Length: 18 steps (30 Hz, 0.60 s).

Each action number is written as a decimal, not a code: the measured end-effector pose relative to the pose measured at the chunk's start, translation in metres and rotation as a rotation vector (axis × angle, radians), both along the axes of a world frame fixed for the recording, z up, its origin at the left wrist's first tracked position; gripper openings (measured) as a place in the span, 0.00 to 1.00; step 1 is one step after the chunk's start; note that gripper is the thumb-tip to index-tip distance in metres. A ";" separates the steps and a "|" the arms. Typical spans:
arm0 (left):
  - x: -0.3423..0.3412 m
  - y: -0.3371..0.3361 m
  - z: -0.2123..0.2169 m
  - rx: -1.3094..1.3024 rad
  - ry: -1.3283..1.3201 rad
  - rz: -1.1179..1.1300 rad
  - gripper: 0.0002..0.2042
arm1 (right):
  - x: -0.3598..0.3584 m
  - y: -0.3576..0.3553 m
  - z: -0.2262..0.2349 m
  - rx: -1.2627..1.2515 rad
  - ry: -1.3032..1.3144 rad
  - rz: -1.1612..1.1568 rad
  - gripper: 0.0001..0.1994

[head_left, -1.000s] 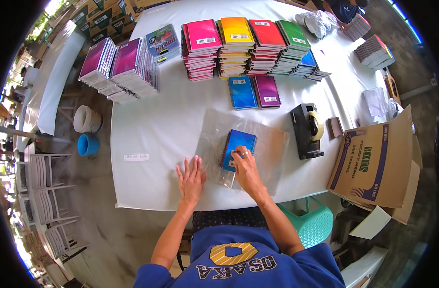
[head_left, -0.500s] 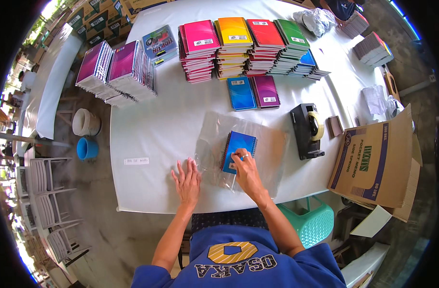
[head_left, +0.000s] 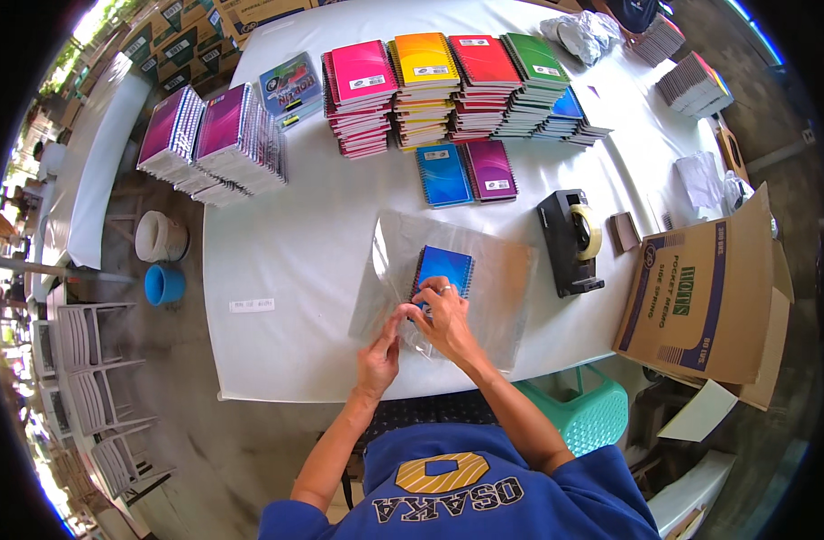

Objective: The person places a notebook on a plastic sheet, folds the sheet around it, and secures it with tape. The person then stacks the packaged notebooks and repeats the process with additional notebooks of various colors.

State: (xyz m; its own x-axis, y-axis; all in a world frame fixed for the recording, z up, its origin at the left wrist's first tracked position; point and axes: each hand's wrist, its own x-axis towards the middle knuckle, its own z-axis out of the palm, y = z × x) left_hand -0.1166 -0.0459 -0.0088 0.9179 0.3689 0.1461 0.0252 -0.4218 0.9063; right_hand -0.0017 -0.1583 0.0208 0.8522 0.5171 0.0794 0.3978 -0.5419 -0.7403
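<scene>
A small blue spiral notebook (head_left: 448, 262) lies on a clear plastic sheet or bag (head_left: 373, 292) near the table's front edge. My right hand (head_left: 448, 326), with a ring on one finger, is over the notebook's lower part, its fingers bent and closed. Coming in from the left, my left hand (head_left: 380, 362) has its fingers pressed together, their tips meeting the right hand's fingertips by the notebook's lower left edge. Whatever is pinched between the fingertips is too small to make out. Part of the notebook's cover is hidden under the right hand.
Beyond lie a blue notebook (head_left: 444, 175) and a purple one (head_left: 490, 171), before stacks of pink (head_left: 362, 70), yellow (head_left: 424, 61), red (head_left: 485, 61) and green notebooks (head_left: 536, 61). Wrapped purple notebooks (head_left: 227, 119) stand left. A tape dispenser (head_left: 565, 243) and an open carton (head_left: 678, 292) are right.
My left hand has lifted off the table, moved right and closed its fingers beside the right hand. The right hand has shifted slightly left and down on the notebook.
</scene>
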 end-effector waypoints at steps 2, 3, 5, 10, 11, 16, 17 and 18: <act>-0.001 0.004 -0.006 0.161 -0.031 -0.095 0.26 | 0.000 0.010 0.002 -0.054 0.109 -0.091 0.15; 0.000 0.007 -0.008 0.220 -0.077 -0.185 0.26 | -0.001 0.015 0.002 -0.052 0.109 -0.094 0.15; -0.002 0.011 -0.011 0.276 -0.125 -0.285 0.26 | -0.004 0.021 -0.001 -0.102 0.050 -0.161 0.15; -0.008 0.031 -0.008 0.197 -0.064 -0.629 0.27 | -0.003 0.022 -0.012 -0.140 0.059 -0.194 0.10; -0.005 0.043 -0.006 0.198 -0.068 -0.640 0.27 | -0.001 0.019 -0.011 -0.096 0.112 -0.178 0.08; 0.072 0.083 0.024 0.349 -0.030 -0.414 0.36 | 0.003 0.000 -0.009 0.084 0.244 -0.097 0.06; 0.098 0.087 0.031 0.436 -0.072 -0.498 0.39 | 0.002 -0.002 -0.009 0.142 0.330 -0.085 0.06; 0.126 0.086 0.046 0.572 -0.054 -0.670 0.39 | 0.002 -0.005 -0.009 0.171 0.358 -0.086 0.07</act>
State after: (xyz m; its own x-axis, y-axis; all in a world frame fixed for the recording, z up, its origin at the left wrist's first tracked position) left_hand 0.0092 0.0405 0.0368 0.9014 -0.3873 0.1935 -0.4270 -0.7218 0.5446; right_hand 0.0007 -0.1632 0.0123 0.8812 0.4478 -0.1513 0.0574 -0.4192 -0.9061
